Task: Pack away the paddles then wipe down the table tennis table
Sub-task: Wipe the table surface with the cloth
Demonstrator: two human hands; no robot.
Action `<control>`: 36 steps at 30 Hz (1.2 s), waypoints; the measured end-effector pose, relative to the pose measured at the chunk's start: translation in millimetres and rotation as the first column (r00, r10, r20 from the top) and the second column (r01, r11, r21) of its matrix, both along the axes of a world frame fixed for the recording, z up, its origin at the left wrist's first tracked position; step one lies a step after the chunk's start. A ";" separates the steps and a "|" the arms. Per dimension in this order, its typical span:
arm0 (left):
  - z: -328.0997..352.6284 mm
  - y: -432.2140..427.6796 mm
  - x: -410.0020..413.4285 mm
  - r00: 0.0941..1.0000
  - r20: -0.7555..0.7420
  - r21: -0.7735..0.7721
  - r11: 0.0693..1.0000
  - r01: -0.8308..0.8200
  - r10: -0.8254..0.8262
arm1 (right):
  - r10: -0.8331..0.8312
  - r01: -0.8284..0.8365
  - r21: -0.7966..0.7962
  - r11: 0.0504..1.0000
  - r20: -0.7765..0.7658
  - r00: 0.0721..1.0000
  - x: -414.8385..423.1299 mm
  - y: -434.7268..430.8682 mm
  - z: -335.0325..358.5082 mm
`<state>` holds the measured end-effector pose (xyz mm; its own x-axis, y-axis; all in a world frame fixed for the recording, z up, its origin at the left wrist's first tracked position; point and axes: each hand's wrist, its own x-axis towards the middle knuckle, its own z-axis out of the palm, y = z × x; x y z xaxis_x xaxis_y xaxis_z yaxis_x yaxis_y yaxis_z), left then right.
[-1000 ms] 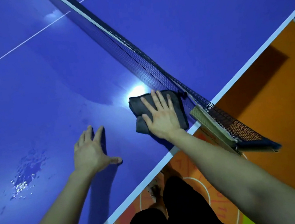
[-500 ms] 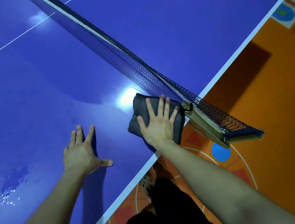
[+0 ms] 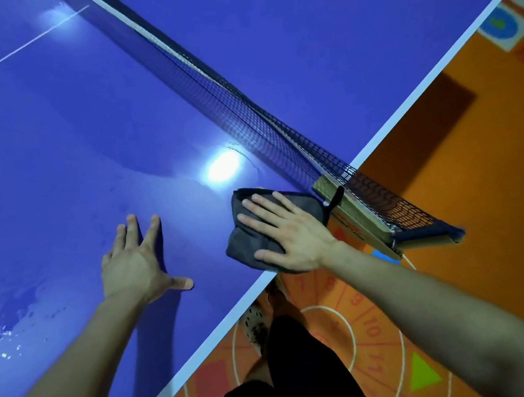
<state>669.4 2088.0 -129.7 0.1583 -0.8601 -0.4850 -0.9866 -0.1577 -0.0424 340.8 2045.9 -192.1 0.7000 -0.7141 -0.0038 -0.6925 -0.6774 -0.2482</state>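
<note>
Some droplets (image 3: pixel 0 332) are remaining on the table (image 3: pixel 330 20).
Right hand (image 3: pixel 288 236) is pressing flat-fingered on the cloth (image 3: pixel 246 237); left hand (image 3: pixel 132 267) is lying open.

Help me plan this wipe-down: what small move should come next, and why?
Probably slide the cloth leftward under the flat right hand, toward the wet patch. The cloth sits at the table edge beside the net clamp, and droplets glisten beyond the left hand.
</note>
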 end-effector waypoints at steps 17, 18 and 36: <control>17.5 -9.5 12.7 0.998 -0.027 0.071 0.996 0.053 -0.051 | -0.189 0.190 0.000 0.982 -0.112 0.976 73.3 47.1 3.1; 22.1 -13.5 18.0 0.997 -0.052 0.065 0.996 0.056 -0.052 | -0.099 0.098 -0.025 0.995 -0.091 0.991 63.5 37.3 4.3; 2.2 -26.2 76.2 0.968 -0.013 -0.109 0.962 -0.251 0.251 | -0.141 0.143 0.016 0.990 -0.088 0.986 259.7 -153.7 -2.4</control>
<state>745.6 2061.8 -127.5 0.3765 -0.8401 -0.3905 -0.9145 -0.4044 -0.0117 600.5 1892.2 -194.5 0.5881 -0.8052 -0.0767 -0.8006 -0.5659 -0.1971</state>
